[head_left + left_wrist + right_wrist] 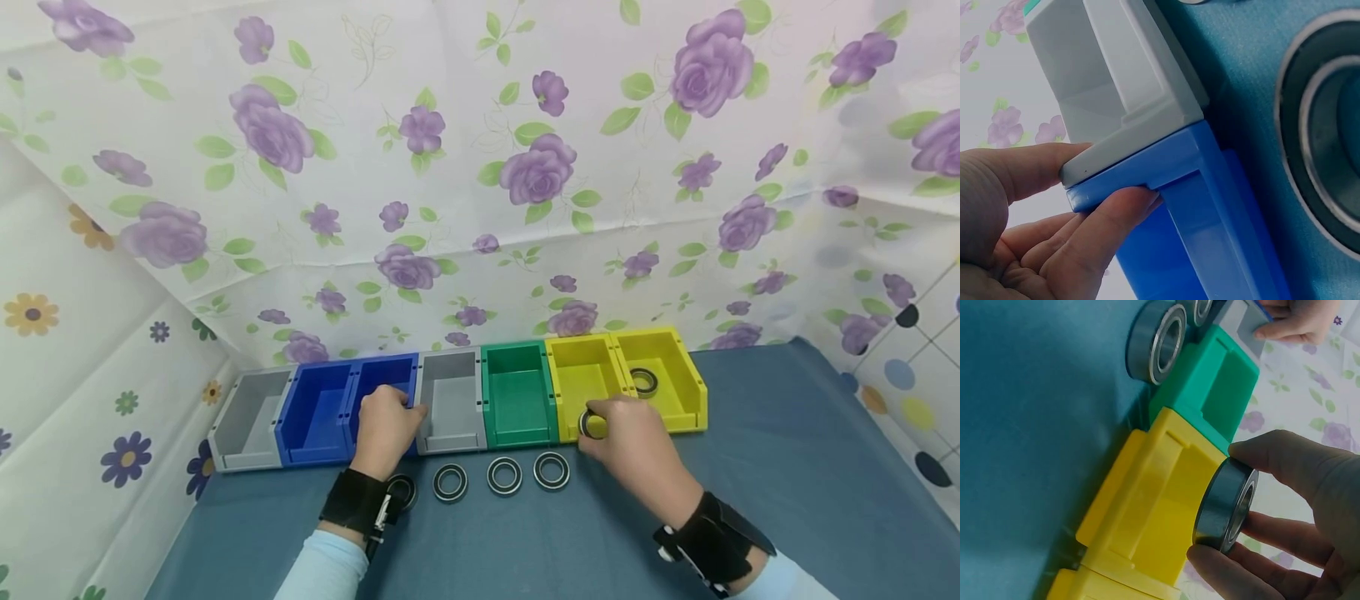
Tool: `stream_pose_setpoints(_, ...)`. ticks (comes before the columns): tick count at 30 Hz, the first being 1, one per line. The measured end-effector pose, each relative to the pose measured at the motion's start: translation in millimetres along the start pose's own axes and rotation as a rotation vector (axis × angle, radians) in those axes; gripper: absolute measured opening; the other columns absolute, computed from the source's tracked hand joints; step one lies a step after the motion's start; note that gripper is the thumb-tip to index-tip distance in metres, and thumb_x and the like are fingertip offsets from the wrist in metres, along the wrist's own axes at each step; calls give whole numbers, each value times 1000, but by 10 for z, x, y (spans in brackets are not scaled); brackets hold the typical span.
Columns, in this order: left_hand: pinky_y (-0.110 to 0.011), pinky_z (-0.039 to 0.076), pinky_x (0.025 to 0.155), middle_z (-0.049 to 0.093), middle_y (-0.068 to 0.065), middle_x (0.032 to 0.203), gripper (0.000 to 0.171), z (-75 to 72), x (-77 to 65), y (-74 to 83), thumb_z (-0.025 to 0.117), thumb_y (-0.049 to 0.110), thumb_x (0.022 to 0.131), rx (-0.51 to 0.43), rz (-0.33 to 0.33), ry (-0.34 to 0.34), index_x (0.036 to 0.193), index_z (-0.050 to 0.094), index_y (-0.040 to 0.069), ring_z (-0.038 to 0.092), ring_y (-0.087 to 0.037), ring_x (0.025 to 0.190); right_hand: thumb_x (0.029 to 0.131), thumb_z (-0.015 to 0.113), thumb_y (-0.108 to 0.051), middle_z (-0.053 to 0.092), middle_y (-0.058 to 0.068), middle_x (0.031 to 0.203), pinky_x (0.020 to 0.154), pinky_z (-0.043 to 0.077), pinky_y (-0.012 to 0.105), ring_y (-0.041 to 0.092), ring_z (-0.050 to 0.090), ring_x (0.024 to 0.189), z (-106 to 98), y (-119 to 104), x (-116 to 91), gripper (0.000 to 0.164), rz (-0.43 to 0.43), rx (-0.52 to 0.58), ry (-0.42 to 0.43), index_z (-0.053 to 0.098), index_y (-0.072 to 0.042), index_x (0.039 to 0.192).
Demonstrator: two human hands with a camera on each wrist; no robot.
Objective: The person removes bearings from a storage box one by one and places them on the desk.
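Observation:
My right hand [637, 442] pinches a ball bearing [1217, 509] between thumb and fingers, at the front of the left yellow bin [583, 379]. Another bearing [643, 382] lies inside the right yellow bin [693, 392]. My left hand [386, 429] grips the adjoining side walls of a blue bin [1194, 219] and the middle grey bin [1147, 69]. In the left wrist view its thumb is on the blue side and its index finger on the grey one.
Several bearings [551, 471] lie in a row on the blue cloth [495, 550] before the bins, one partly hidden by the left wrist. A green bin [519, 392], another blue bin [315, 417] and a left-end grey bin [251, 417] complete the row. Flowered sheeting [480, 167] stands behind.

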State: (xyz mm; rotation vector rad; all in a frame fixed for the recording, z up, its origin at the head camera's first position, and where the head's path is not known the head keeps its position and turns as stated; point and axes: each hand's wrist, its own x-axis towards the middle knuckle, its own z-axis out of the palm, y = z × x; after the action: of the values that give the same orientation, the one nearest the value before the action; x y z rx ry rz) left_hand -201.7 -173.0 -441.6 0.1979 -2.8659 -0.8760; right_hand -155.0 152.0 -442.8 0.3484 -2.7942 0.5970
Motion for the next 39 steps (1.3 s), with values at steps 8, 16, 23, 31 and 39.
stream_pose_setpoints(8, -25, 26, 37, 28, 5, 49, 41, 0, 4, -3, 69, 22, 81, 2, -10, -10, 51, 43, 11, 33, -13, 39, 64, 82, -33, 65, 5, 95, 71, 49, 36, 20, 59, 85, 51, 2, -80, 50, 42, 1, -74, 69, -8, 105)
stream_pose_setpoints(16, -25, 26, 36, 28, 4, 48, 42, -25, -5, 12, 69, 21, 81, -7, -11, -16, 51, 42, 11, 32, -13, 38, 62, 82, -33, 66, 2, 91, 68, 48, 32, 13, 58, 79, 145, 6, -154, 47, 57, 6, -154, 71, -10, 101)
stream_pose_setpoints(23, -25, 24, 37, 26, 5, 49, 43, -24, -7, 15, 69, 19, 81, -13, 9, -4, 51, 39, 11, 30, -13, 39, 60, 83, -32, 66, -2, 91, 72, 48, 33, 9, 59, 82, 225, 18, -201, 45, 73, 29, -217, 71, -11, 98)
stream_pose_setpoints(31, -25, 25, 37, 27, 5, 48, 43, -17, -3, 10, 69, 19, 80, -8, 17, 2, 50, 39, 11, 30, -12, 39, 58, 84, -32, 66, 0, 94, 76, 48, 35, 13, 59, 87, 278, 27, -216, 47, 65, 22, -240, 71, -11, 99)
stream_pose_setpoints(39, -25, 24, 37, 26, 5, 49, 44, -11, -2, 8, 68, 20, 81, -14, 2, -4, 50, 38, 11, 29, -12, 39, 59, 84, -31, 66, -1, 94, 75, 48, 35, 11, 58, 85, 297, 21, -221, 47, 52, 10, -261, 71, -11, 100)
